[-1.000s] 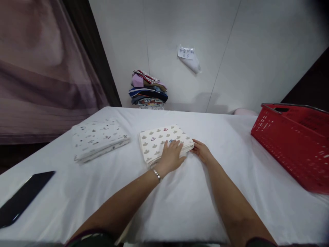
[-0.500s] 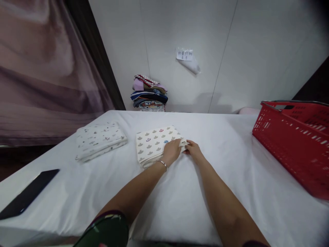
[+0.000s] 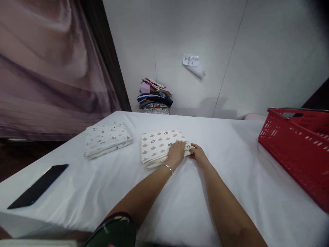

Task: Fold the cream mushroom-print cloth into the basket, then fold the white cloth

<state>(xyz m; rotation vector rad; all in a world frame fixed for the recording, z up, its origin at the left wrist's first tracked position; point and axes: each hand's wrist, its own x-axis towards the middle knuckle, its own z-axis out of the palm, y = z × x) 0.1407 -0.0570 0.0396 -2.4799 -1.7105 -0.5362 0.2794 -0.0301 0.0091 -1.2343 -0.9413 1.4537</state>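
A cream folded cloth [image 3: 156,145] with rows of grey motifs and a few coloured ones lies flat on the white-covered table [image 3: 231,192]. On its right part rests my left hand [image 3: 177,154], palm down, with the fingers laid over the top layer; its thumb is hidden. At the right end, my right hand [image 3: 198,153] pinches the rolled edge between thumb and fingers. To the left lies a second folded cloth [image 3: 106,137], white with small grey figures, and neither hand touches it.
A red plastic basket [image 3: 295,154] stands at the right of the table. A flat black object [image 3: 38,187] lies near the left edge. Behind the table rises a stack of folded fabrics [image 3: 155,97] against the wall. A pinkish curtain [image 3: 51,75] hangs at the left.
The view has shifted a little, so everything sits slightly further right and lower. Both hands stay at the cream cloth's right end, nearly unchanged.
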